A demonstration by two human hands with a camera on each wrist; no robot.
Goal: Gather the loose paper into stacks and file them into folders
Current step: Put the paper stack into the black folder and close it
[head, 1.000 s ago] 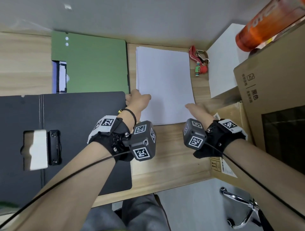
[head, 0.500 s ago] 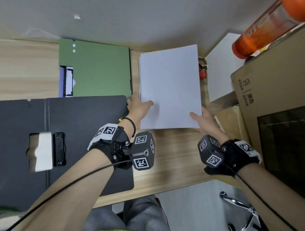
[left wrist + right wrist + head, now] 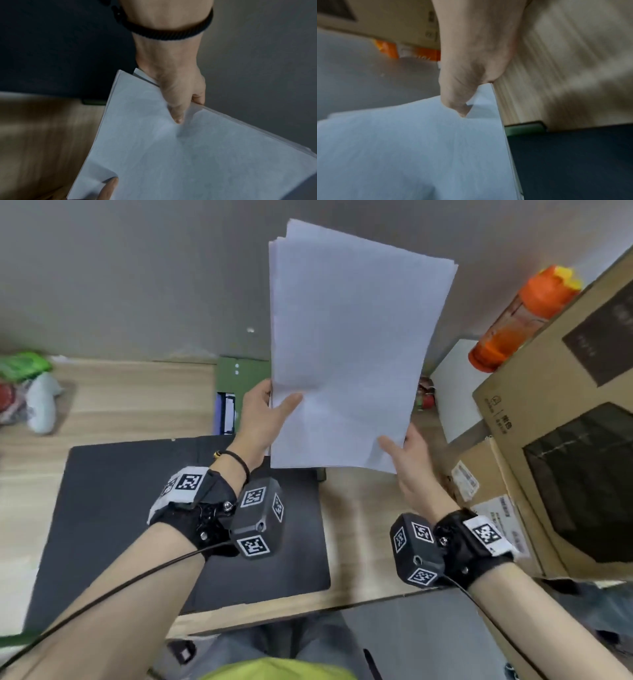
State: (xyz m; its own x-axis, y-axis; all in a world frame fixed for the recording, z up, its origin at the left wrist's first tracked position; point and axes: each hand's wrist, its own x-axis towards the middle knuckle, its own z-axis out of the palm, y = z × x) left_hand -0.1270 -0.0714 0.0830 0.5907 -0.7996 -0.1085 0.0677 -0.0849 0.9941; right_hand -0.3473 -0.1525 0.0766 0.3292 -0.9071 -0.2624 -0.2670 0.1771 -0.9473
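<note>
A stack of white paper (image 3: 349, 347) stands nearly upright in the air above the wooden desk (image 3: 137, 405), its sheets slightly fanned at the top. My left hand (image 3: 270, 412) pinches its left edge, thumb on the front; the left wrist view shows the same grip (image 3: 178, 97) on the paper (image 3: 188, 155). My right hand (image 3: 404, 450) pinches the lower right corner, thumb on top (image 3: 458, 94) of the paper (image 3: 411, 148). An open black folder (image 3: 137, 508) lies on the desk under my left wrist. A green folder (image 3: 239, 374) lies behind it, mostly hidden by the stack.
Cardboard boxes (image 3: 565, 422) fill the right side, with an orange bottle (image 3: 517, 323) on top and a white box (image 3: 459, 392) beside them. A green packet (image 3: 24, 368) and a white object (image 3: 42, 405) sit at the far left. A grey wall rises behind the desk.
The paper stack has left the desk and swung up to nearly vertical, both hands rising with it. The view has tilted upward and shifted left.
</note>
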